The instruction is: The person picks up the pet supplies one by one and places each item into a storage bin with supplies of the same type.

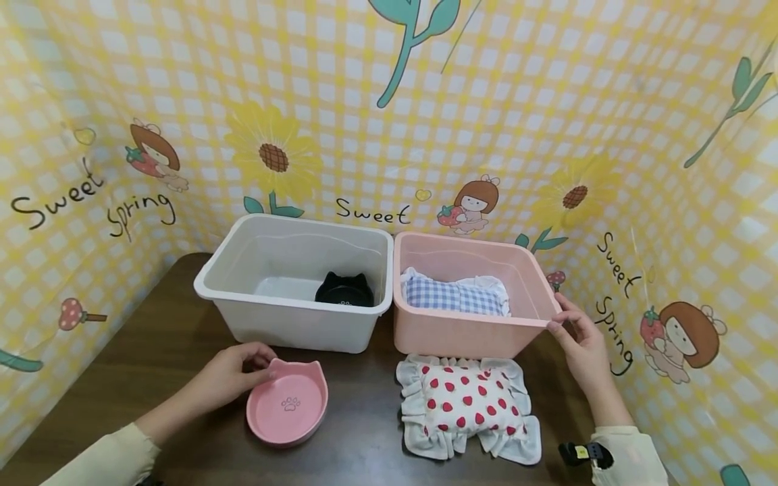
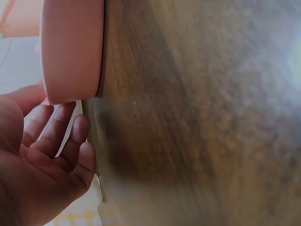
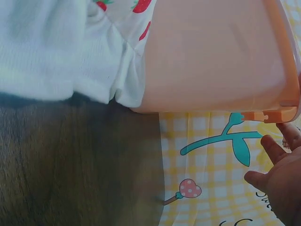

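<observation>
My left hand (image 1: pixel 234 370) holds a pink cat-eared bowl (image 1: pixel 286 412) by its rim near the left ear, thumb over the edge. A paw print marks the bowl's inside, and in the left wrist view its side (image 2: pixel 73 52) meets my thumb and fingers. At the front right corner of a pink bin (image 1: pixel 468 337), my right hand (image 1: pixel 586 344) grips the rim between thumb and fingers. That bin contains a blue checked ruffled cushion (image 1: pixel 456 297). In front of it lies a strawberry-print cushion (image 1: pixel 468 408) with a pale ruffle, partly seen in the right wrist view.
A white bin (image 1: pixel 298 327) stands against the pink one on its left, with a black cat-eared bowl (image 1: pixel 344 291) inside at the right. The dark wooden table (image 1: pixel 358 432) is backed by a yellow checked patterned cloth (image 1: pixel 340 81) on several sides.
</observation>
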The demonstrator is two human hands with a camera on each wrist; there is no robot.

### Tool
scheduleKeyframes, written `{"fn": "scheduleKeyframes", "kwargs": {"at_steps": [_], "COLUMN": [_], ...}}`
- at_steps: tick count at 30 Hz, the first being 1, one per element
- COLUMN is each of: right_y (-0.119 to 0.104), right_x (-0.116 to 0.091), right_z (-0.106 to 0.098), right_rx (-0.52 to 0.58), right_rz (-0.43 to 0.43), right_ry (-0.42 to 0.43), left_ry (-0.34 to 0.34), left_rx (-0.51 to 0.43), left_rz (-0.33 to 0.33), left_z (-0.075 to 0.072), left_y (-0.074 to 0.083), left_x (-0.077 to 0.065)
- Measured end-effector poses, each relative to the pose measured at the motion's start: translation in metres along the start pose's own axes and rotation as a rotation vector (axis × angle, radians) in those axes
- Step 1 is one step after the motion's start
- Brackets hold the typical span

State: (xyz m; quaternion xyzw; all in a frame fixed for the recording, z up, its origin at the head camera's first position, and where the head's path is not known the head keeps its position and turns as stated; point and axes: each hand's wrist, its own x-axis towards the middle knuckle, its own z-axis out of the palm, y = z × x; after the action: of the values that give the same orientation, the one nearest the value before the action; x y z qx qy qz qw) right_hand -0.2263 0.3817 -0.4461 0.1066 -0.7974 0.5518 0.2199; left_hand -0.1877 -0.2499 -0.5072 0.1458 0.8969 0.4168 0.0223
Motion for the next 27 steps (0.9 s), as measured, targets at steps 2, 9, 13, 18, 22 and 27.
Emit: {"fn": "scheduleKeyframes", "kwargs": {"at_steps": [2, 9, 13, 18, 22, 27], "right_y": [0.000, 0.000, 0.001, 0.002, 0.002, 0.002], "right_x": [-0.002, -0.004, -0.004, -0.004, -0.006, -0.005], "right_z": [0.000, 0.003, 0.002, 0.003, 0.003, 0.003], "right_rx": [0.003, 0.039, 0.043, 0.027, -0.007, -0.039], "right_rz": [-0.003, -0.041, -0.053, -0.042, -0.043, -0.079], "right_ry": [0.001, 0.003, 0.040, 0.072, 0.071, 0.058], "left_ry": [0.004, 0.008, -0.012, -0.016, -0.008, 0.003], "left_rx": [0.015, 0.057, 0.038, 0.037, 0.058, 0.043], "left_rz": [-0.002, -0.012, -0.025, -0.026, -0.041, -0.071], "left_z": [0.001, 0.003, 0.005, 0.008, 0.010, 0.008], "left_y": [0.000, 0.004, 0.006, 0.005, 0.006, 0.010], "left_x": [0.000, 0.002, 0.007, 0.011, 0.011, 0.012]}}
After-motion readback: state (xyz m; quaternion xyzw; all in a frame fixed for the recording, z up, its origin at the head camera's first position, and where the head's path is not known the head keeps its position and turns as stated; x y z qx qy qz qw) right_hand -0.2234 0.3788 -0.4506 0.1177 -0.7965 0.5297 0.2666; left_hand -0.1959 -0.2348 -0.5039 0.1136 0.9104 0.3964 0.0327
